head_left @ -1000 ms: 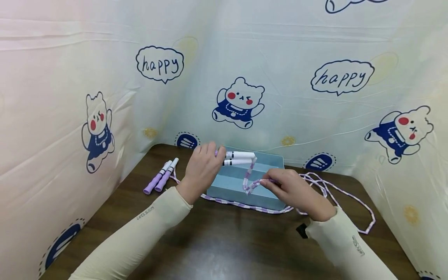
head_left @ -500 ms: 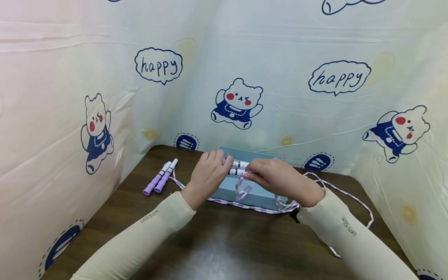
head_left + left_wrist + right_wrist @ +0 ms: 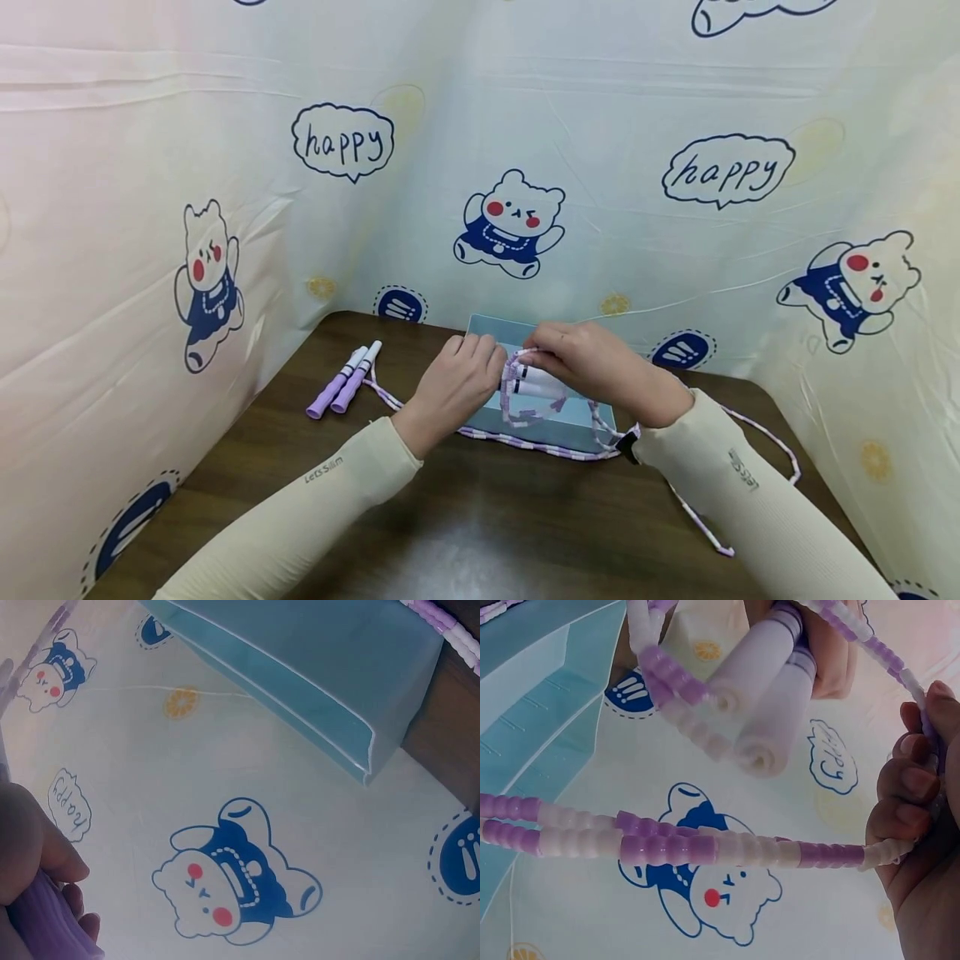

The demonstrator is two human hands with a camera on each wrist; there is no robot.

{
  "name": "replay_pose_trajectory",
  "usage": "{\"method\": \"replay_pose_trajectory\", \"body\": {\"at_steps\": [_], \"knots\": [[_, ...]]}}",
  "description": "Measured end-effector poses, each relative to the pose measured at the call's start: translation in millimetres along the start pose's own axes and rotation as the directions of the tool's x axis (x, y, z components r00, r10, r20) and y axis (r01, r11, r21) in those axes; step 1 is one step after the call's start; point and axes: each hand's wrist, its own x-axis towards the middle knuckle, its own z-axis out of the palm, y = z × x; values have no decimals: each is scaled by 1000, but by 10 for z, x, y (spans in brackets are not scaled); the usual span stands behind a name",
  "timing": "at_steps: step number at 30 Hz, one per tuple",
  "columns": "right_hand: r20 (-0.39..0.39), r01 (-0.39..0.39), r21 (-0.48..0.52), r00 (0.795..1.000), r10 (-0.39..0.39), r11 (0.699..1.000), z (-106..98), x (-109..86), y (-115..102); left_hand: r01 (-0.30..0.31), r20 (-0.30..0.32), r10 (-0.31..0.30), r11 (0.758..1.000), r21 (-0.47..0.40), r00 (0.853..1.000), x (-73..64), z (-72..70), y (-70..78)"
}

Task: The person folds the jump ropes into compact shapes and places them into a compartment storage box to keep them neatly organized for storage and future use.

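Observation:
Two jump rope handles, purple at the grip and white at the tip, are held side by side in my left hand (image 3: 456, 385). The left wrist view shows a purple grip (image 3: 52, 922) inside the curled fingers. White tips (image 3: 757, 664) point toward my right side in the right wrist view. Purple and white beaded rope (image 3: 667, 850) runs from these tips and is gripped by my right hand (image 3: 603, 367), close beside the left. A loop of rope hangs below the right fingers, in front of the light blue box (image 3: 562, 432). More rope trails under my right forearm.
A second pair of purple and white jump rope handles (image 3: 337, 393) lies on the brown table (image 3: 450, 525) at left. Its beaded rope (image 3: 525, 444) runs along the box's front. A printed curtain (image 3: 600, 100) encloses the back and sides.
My right hand has moved left and up with the rope, close to my left hand. The left hand has shifted slightly right and down. The rope on the right has been drawn in.

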Motion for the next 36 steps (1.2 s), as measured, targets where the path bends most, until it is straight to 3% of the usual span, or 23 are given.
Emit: {"method": "replay_pose_trajectory", "body": {"at_steps": [14,19,25,36], "knots": [[-22,-145,161,988,151,976,-25,73,236,-46,-45,45,999,-16,998,-4,-16,69],[-46,-226,232,969,243,946,26,64,307,-61,-86,58,998,-33,995,-2,-33,76],[-90,-259,299,950,297,918,159,45,444,-70,-113,63,996,-56,992,-6,-53,69],[-59,-333,475,912,407,815,510,-12,560,-59,-182,44,995,-78,982,18,-108,80]]}}
